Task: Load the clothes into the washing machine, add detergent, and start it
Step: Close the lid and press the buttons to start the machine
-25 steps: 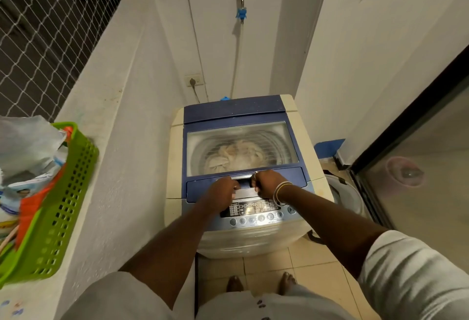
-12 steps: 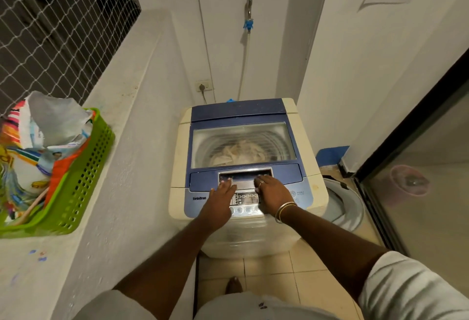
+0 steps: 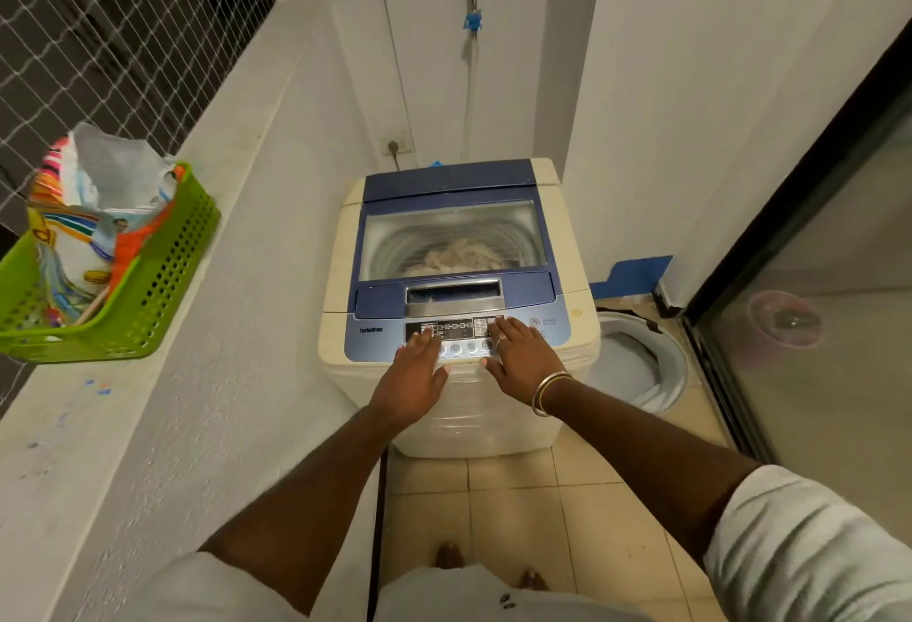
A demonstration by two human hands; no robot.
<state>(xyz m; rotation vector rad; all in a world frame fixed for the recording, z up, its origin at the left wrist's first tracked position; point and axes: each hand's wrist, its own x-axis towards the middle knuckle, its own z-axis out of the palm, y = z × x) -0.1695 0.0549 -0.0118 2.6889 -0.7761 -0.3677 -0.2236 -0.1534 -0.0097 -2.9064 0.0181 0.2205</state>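
A cream and blue top-loading washing machine (image 3: pixel 340 286) stands against the back wall, its glass lid (image 3: pixel 454 236) closed. Pale clothes (image 3: pixel 461 256) lie in the drum under the glass. My left hand (image 3: pixel 412 375) rests flat over the lower left of the control panel (image 3: pixel 456 328), fingers spread, holding nothing. My right hand (image 3: pixel 518 355), with a ring and bangles, lies flat on the right side of the panel, fingertips on the buttons. A detergent bag (image 3: pixel 103 197) sits in the green basket on the ledge at the left.
A green plastic basket (image 3: pixel 148 296) stands on the white ledge (image 3: pixel 89 424) at the left, below a netted window. A hose hangs from a wall tap (image 3: pixel 473 24). A grey bucket (image 3: pixel 641 365) sits on the floor to the right, beside a glass sliding door (image 3: pixel 809 315).
Both hands have slid from the lid handle toward me, down onto the control panel. The lid is shut. The camera has tipped up and shifted, showing more of the basket.
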